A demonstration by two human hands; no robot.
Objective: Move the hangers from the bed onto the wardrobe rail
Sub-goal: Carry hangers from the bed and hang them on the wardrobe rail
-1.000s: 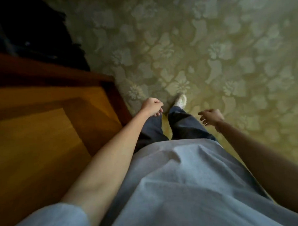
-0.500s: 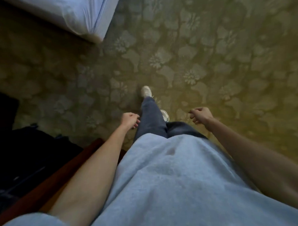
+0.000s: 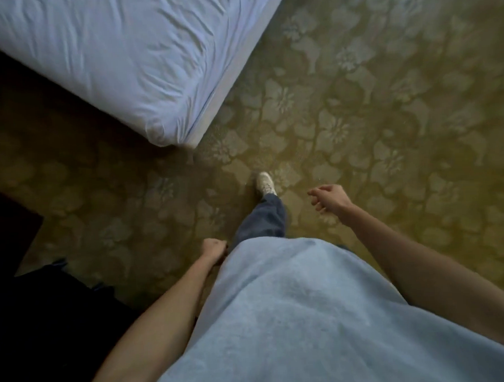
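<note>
Since half a second back the view has swung toward the bed (image 3: 118,61), which now fills the upper left instead of just showing a corner, and the reddish wooden edge at lower left has dropped out. White-sheeted mattress, wrinkled, its near corner pointing down toward the middle of the floor; no hangers show on the part of the bed in view, wardrobe rail out of frame. Left hand (image 3: 214,250) hangs at the hip beside the pale blue shirt (image 3: 302,318), fingers loosely curled, holding nothing. Right hand (image 3: 329,199) is out to the side over the carpet, fingers relaxed and half bent, thumb near the forefinger, also holding nothing. One leg in dark blue trousers (image 3: 263,219) steps forward, white shoe (image 3: 265,184) planted on the green floral carpet (image 3: 386,112), short of the bed corner. Dark bulky shape (image 3: 43,330) at lower left, too dim to tell what it is.
</note>
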